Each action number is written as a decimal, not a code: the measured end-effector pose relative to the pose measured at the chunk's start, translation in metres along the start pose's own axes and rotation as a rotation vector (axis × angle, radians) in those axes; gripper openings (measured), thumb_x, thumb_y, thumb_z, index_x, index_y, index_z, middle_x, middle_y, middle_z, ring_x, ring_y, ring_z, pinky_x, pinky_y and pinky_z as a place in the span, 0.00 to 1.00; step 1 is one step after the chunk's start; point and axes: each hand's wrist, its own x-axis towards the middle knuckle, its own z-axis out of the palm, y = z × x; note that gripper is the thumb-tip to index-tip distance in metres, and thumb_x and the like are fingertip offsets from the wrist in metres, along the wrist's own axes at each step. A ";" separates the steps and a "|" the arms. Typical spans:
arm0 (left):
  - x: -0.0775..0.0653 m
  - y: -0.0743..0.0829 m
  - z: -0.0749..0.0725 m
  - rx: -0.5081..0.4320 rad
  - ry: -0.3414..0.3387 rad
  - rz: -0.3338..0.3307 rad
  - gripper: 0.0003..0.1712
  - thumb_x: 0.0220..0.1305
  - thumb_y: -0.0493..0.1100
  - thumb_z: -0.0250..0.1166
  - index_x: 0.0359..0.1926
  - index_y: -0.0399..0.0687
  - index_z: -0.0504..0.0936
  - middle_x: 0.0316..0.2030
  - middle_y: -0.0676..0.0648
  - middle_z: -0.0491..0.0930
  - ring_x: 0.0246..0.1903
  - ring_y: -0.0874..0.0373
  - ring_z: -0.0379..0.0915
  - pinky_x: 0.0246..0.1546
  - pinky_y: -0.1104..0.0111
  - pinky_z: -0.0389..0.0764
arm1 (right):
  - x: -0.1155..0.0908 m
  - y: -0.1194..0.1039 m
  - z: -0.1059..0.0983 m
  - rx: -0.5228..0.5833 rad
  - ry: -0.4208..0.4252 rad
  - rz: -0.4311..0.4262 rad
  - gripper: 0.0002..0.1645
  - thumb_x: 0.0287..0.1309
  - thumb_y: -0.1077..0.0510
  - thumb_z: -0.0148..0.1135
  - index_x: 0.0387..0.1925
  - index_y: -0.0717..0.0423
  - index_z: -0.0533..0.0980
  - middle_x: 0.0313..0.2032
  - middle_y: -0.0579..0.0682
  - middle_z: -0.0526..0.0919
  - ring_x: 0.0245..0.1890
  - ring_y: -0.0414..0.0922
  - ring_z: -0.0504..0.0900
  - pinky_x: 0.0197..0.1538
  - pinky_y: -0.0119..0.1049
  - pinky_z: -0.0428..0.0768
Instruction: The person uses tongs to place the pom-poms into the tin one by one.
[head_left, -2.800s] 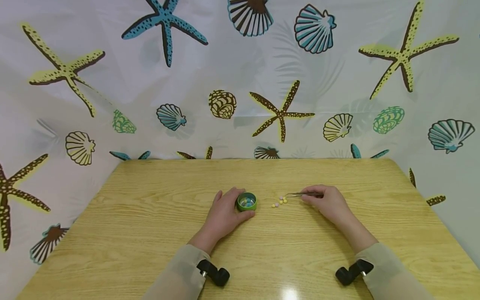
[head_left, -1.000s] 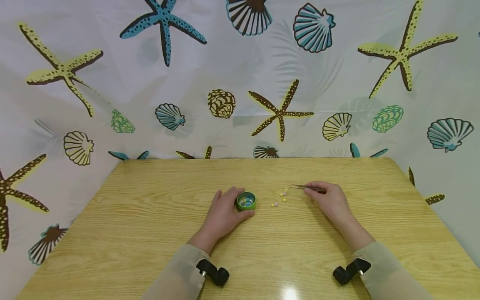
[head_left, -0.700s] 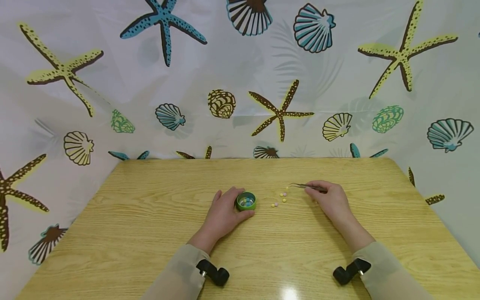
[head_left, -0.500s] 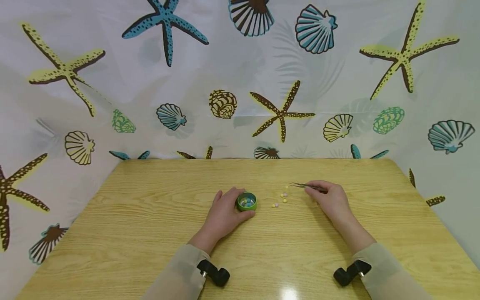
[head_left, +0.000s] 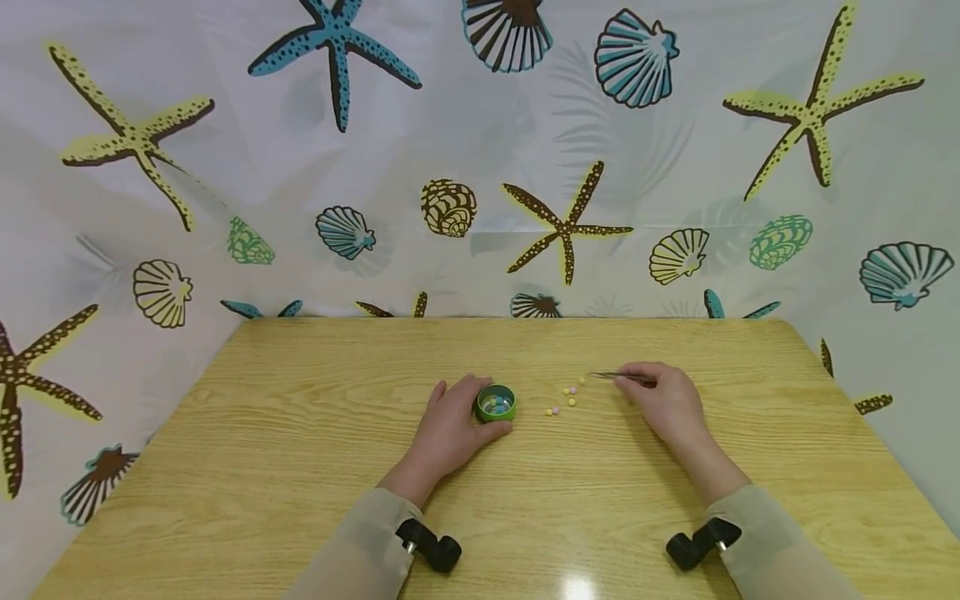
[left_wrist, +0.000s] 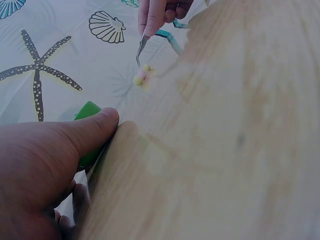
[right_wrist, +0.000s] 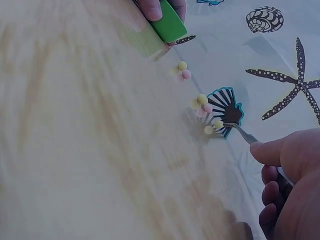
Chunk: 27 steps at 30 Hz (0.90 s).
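Observation:
My left hand (head_left: pixel 448 425) grips a small round green container (head_left: pixel 496 416), its thumb along the near side and fingers curled behind. Blue and yellow balls (head_left: pixel 498 406) lie inside. My right hand (head_left: pixel 667 404) pinches dark metal tweezers (head_left: pixel 622 377) with a bent tip pointing left. In the right wrist view, the tweezers' tip is right at a yellow ball (right_wrist: pixel 218 124). Several more small balls lie between the hands: yellow and pink ones at the back (head_left: pixel 570 391), a yellow ball (head_left: pixel 572 402) in front of them, and a yellow-and-pink pair (head_left: pixel 552 411) nearest the container.
Everything stands on a pale wooden table (head_left: pixel 375 358) with a glossy top. Behind it and at both sides hangs a white curtain (head_left: pixel 390 150) printed with starfish and shells. Black wrist mounts (head_left: pixel 427 546) sit on both beige sleeves.
The tweezers have drawn back from the cluster; one yellow ball now lies apart, farther right and back. It has shifted slightly right again in the last half second. The left hand stays put.

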 end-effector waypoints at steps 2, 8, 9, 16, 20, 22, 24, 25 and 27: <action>0.000 0.000 0.000 -0.002 0.000 0.000 0.43 0.67 0.52 0.83 0.75 0.38 0.77 0.72 0.37 0.78 0.79 0.40 0.66 0.85 0.42 0.45 | 0.000 0.001 -0.001 -0.022 -0.002 -0.004 0.19 0.79 0.51 0.69 0.61 0.58 0.88 0.57 0.60 0.90 0.58 0.58 0.86 0.62 0.57 0.83; 0.001 -0.001 0.001 0.011 0.001 -0.002 0.43 0.67 0.52 0.82 0.75 0.39 0.77 0.73 0.37 0.78 0.79 0.40 0.65 0.85 0.42 0.46 | 0.000 0.001 -0.004 -0.045 -0.020 -0.012 0.18 0.78 0.51 0.70 0.59 0.57 0.89 0.57 0.60 0.90 0.58 0.59 0.86 0.62 0.57 0.83; 0.001 -0.002 0.001 0.013 0.002 -0.001 0.43 0.67 0.52 0.82 0.75 0.39 0.77 0.73 0.37 0.78 0.79 0.40 0.65 0.85 0.42 0.46 | 0.000 0.001 -0.004 -0.048 -0.023 -0.012 0.18 0.78 0.51 0.70 0.59 0.57 0.89 0.58 0.60 0.90 0.58 0.59 0.86 0.62 0.57 0.83; 0.000 -0.001 0.001 0.010 0.002 0.000 0.43 0.67 0.52 0.82 0.75 0.38 0.77 0.73 0.37 0.78 0.79 0.40 0.65 0.85 0.42 0.45 | -0.001 0.001 -0.009 -0.047 -0.054 0.001 0.16 0.77 0.52 0.71 0.57 0.57 0.90 0.57 0.60 0.89 0.57 0.59 0.85 0.60 0.56 0.83; 0.000 -0.001 0.001 0.014 0.003 0.000 0.43 0.67 0.52 0.83 0.75 0.38 0.77 0.73 0.37 0.78 0.79 0.40 0.64 0.85 0.42 0.45 | 0.000 0.004 -0.011 -0.026 -0.079 0.005 0.15 0.77 0.52 0.71 0.56 0.56 0.90 0.55 0.58 0.90 0.56 0.57 0.85 0.58 0.53 0.82; 0.000 0.000 0.001 0.014 0.003 0.000 0.43 0.67 0.52 0.83 0.75 0.38 0.77 0.73 0.37 0.78 0.79 0.40 0.65 0.85 0.42 0.45 | 0.000 0.006 -0.012 -0.018 -0.089 -0.001 0.15 0.76 0.52 0.72 0.55 0.57 0.90 0.54 0.58 0.90 0.54 0.56 0.85 0.56 0.51 0.82; 0.000 0.000 0.001 0.014 0.003 0.000 0.44 0.67 0.52 0.83 0.75 0.38 0.77 0.73 0.37 0.78 0.79 0.40 0.65 0.85 0.42 0.45 | 0.001 0.008 -0.013 -0.010 -0.093 -0.003 0.15 0.76 0.52 0.72 0.55 0.56 0.90 0.54 0.58 0.90 0.54 0.56 0.85 0.55 0.49 0.82; 0.000 0.000 0.001 0.013 0.003 0.000 0.44 0.67 0.52 0.83 0.75 0.38 0.77 0.73 0.37 0.78 0.79 0.40 0.65 0.85 0.42 0.45 | 0.000 0.008 -0.014 -0.005 -0.094 -0.002 0.15 0.76 0.52 0.73 0.56 0.56 0.90 0.54 0.58 0.90 0.54 0.56 0.85 0.55 0.49 0.82; 0.000 0.000 0.001 0.012 0.002 -0.001 0.44 0.67 0.53 0.82 0.75 0.38 0.77 0.73 0.37 0.78 0.79 0.40 0.64 0.85 0.42 0.45 | 0.000 0.009 -0.015 0.005 -0.090 0.004 0.16 0.76 0.52 0.73 0.56 0.56 0.90 0.55 0.58 0.90 0.55 0.56 0.85 0.55 0.49 0.81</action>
